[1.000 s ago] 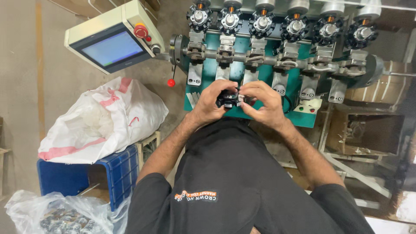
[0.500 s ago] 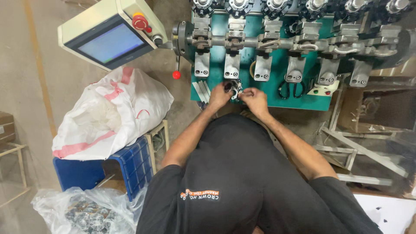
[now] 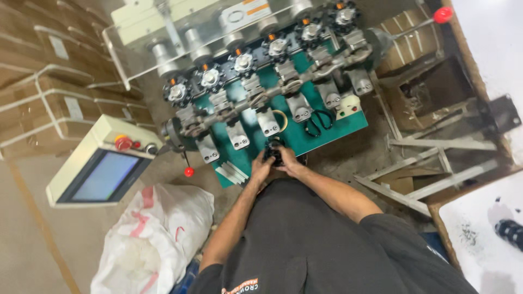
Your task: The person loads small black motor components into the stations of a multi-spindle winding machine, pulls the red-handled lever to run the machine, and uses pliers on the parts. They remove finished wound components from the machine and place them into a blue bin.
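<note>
Both my hands meet over a small black part [image 3: 274,151] at the front edge of a green winding machine [image 3: 327,132]. My left hand [image 3: 260,168] grips the part from the left and my right hand [image 3: 289,163] from the right. The part is mostly hidden by my fingers. Just above it a row of grey holders [image 3: 268,122] and black spindle heads [image 3: 242,62] runs across the machine. Black scissors [image 3: 316,122] lie on the green plate to the right of my hands.
A control box with a blue screen [image 3: 103,175] and red button stands at the left. A white sack [image 3: 155,239] lies below it. Stacked cardboard boxes [image 3: 49,98] fill the upper left. A metal frame [image 3: 430,163] and open carton [image 3: 430,92] are at the right.
The view has swung and tilted, so the machine now sits diagonally and farther off. My hands stay together on the black part at the machine's front edge.
</note>
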The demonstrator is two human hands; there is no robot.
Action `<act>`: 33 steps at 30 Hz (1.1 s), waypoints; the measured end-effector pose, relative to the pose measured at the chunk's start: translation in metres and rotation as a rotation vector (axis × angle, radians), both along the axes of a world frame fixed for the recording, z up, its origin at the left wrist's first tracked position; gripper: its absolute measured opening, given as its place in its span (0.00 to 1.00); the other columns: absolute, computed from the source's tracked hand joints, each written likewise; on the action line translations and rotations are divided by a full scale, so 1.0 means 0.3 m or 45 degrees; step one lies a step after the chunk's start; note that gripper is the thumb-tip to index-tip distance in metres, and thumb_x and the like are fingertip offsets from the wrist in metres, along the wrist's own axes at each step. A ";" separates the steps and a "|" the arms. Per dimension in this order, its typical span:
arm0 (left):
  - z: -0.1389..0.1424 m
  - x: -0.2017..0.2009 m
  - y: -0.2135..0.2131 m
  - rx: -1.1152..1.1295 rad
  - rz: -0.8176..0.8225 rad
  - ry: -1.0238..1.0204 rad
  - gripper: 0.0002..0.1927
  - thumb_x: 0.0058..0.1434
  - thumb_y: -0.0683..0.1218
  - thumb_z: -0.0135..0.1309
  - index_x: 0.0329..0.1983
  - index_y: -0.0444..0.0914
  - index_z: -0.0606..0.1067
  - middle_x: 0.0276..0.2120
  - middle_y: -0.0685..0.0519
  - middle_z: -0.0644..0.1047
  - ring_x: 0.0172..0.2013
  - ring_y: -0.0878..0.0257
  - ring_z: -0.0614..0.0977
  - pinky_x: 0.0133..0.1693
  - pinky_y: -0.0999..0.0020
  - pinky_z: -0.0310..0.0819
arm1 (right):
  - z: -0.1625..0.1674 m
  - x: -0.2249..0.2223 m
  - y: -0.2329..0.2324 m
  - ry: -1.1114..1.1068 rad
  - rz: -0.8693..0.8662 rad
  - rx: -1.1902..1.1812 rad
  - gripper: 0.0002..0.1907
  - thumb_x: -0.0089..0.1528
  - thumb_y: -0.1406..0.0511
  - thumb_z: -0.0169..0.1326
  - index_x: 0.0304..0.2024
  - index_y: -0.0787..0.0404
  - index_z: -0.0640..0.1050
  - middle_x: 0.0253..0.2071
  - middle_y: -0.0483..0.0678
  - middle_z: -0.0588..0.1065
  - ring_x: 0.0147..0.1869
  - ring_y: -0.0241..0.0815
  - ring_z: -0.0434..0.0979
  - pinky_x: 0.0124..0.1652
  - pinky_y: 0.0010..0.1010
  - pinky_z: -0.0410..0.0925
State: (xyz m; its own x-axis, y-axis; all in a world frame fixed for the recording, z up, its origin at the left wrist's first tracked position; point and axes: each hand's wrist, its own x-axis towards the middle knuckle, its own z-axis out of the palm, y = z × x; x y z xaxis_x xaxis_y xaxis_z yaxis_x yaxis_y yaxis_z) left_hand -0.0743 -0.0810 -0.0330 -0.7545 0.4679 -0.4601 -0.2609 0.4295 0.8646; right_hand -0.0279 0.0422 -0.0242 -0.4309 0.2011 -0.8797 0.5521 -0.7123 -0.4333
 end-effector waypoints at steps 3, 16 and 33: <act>-0.032 0.073 0.045 0.188 -0.245 -0.504 0.26 0.64 0.51 0.56 0.64 0.38 0.71 0.41 0.48 0.82 0.39 0.62 0.81 0.39 0.68 0.76 | -0.011 0.217 0.236 0.058 -0.063 -0.228 0.24 0.56 0.52 0.58 0.51 0.54 0.76 0.42 0.48 0.78 0.44 0.45 0.78 0.41 0.40 0.72; -0.095 0.099 0.332 -0.094 -0.520 -0.391 0.17 0.65 0.52 0.55 0.54 0.39 0.77 0.37 0.56 0.81 0.32 0.68 0.80 0.32 0.73 0.72 | 0.250 1.715 1.035 -0.683 -1.862 0.681 0.27 0.59 0.55 0.69 0.55 0.55 0.74 0.48 0.49 0.77 0.44 0.49 0.80 0.39 0.49 0.73; -0.049 0.206 0.425 -0.190 -0.310 -0.185 0.19 0.63 0.52 0.56 0.52 0.37 0.78 0.36 0.52 0.83 0.33 0.64 0.83 0.38 0.69 0.77 | -0.016 0.861 0.873 -0.055 -0.416 0.981 0.10 0.66 0.62 0.56 0.44 0.61 0.80 0.25 0.46 0.75 0.20 0.30 0.68 0.20 0.24 0.62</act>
